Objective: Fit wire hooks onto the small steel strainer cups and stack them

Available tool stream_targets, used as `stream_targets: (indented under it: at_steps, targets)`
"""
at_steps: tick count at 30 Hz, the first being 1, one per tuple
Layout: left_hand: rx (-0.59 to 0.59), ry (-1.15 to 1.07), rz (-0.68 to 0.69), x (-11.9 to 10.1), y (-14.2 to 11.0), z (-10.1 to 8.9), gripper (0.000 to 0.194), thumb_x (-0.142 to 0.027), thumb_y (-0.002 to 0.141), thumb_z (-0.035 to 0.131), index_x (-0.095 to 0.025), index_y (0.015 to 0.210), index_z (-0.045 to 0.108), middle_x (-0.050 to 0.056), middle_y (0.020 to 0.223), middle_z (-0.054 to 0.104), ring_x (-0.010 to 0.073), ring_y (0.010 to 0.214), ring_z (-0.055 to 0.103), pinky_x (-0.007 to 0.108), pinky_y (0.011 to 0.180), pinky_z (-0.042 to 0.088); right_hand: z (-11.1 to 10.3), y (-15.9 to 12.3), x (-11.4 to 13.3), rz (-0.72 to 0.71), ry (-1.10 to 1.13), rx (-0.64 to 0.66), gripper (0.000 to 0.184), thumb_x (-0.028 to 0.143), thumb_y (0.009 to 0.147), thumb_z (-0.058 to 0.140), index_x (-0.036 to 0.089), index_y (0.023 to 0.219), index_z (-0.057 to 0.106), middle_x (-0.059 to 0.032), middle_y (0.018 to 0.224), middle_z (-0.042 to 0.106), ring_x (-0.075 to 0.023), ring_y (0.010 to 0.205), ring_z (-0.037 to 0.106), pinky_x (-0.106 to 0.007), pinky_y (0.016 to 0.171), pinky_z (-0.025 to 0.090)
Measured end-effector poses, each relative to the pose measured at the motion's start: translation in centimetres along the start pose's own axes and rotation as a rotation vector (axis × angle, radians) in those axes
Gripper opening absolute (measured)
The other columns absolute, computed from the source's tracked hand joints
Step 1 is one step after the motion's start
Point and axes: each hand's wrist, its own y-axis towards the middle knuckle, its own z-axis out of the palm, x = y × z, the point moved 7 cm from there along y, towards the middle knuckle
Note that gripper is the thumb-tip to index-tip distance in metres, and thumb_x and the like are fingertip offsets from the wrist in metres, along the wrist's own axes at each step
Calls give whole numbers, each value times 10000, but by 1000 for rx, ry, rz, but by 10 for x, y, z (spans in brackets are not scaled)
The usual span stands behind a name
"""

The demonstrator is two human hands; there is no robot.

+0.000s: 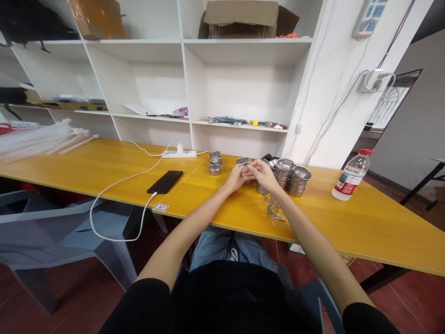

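Over the table, both hands are together around a small round metal cup [246, 163], mostly hidden by the fingers. My left hand [235, 178] grips its left side. On the other side, my right hand [261, 173] has its fingers bent and pressed to the cup. Just right of my hands stand stacks of perforated metal cups [284, 165], with another stack [299, 178] beside them. A tangle of thin metal wires [274, 208] lies below my right wrist. Left of my hands are several more metal cups [215, 170], some stacked.
The yellow table [351, 227] carries a black phone [165, 182] on a white charging cable, a power strip [184, 154], a bottle with a red cap [352, 176] and white plastic strips [45, 139]. White shelves [246, 42] rise behind; a grey-blue chair [86, 227] stands left.
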Motion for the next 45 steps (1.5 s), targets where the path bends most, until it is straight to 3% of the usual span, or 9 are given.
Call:
stream_targets:
  at_steps: [7, 11, 15, 20, 23, 28, 34, 39, 45]
  targets:
    - [-101, -2, 33, -10, -1, -8, 66, -134, 845, 646, -189, 861, 611, 92, 1033, 602, 235, 998, 599, 419, 934, 539, 0, -2, 12, -86, -47, -45, 447, 612, 790, 794, 205, 905, 651, -46, 816, 745, -184, 721, 712, -338, 705, 619]
    - [-247, -26, 51, -19, -1, -24, 173, -240, 850, 712, -197, 818, 548, 75, 1038, 570, 202, 963, 599, 359, 891, 533, 1, -4, 22, -143, -103, -67, 416, 586, 809, 778, 190, 918, 710, -47, 783, 727, -171, 648, 662, -313, 630, 557]
    - [-293, -1, 48, -24, -2, -39, 296, -330, 865, 728, -207, 749, 485, 57, 989, 565, 187, 937, 599, 334, 881, 520, 2, -6, 25, -169, -156, -90, 396, 556, 817, 769, 176, 927, 757, -35, 727, 694, -152, 597, 587, -303, 594, 499]
    - [-225, 17, 99, -31, -7, -47, 294, -318, 847, 735, -210, 772, 472, 57, 1023, 586, 186, 956, 610, 329, 885, 515, 4, -9, 26, -173, -194, -118, 354, 516, 809, 766, 173, 895, 787, -26, 700, 664, -141, 587, 513, -300, 586, 442]
    - [-168, 34, 93, -31, -10, -47, 259, -303, 840, 740, -214, 936, 516, 47, 1010, 616, 197, 955, 623, 341, 891, 521, 5, -10, 28, -176, -205, -118, 331, 498, 815, 752, 175, 880, 789, -18, 675, 638, -136, 576, 482, -296, 577, 417]
    - [-92, 49, 75, -31, -12, -46, 590, -308, 782, 806, -215, 1253, 464, 113, 1249, 616, 256, 1134, 641, 401, 983, 532, 5, -9, 22, -153, -156, -131, 340, 496, 802, 748, 170, 892, 786, -7, 659, 609, -127, 568, 457, -279, 552, 388]
    - [73, 86, 71, -25, -21, -46, 635, -244, 771, 766, -222, 1321, 448, 119, 1307, 623, 283, 1194, 646, 432, 1019, 538, 11, -8, 3, -45, -92, -124, 427, 555, 775, 758, 156, 923, 783, 17, 605, 563, -97, 496, 388, -260, 481, 318]
    - [150, 206, 32, -14, -27, -45, 591, -205, 767, 719, -227, 1304, 473, 119, 1306, 634, 305, 1222, 633, 467, 1038, 530, 10, -8, -10, 22, -60, -123, 428, 560, 732, 795, 161, 887, 787, 17, 603, 585, -106, 494, 469, -264, 491, 405]
    - [185, 233, 5, -5, -27, -37, 610, -272, 752, 764, -218, 1296, 494, 148, 1273, 648, 334, 1198, 646, 487, 994, 549, 4, -4, -31, 102, 27, -119, 437, 549, 637, 861, 167, 831, 775, 36, 594, 574, -112, 521, 536, -329, 629, 577]
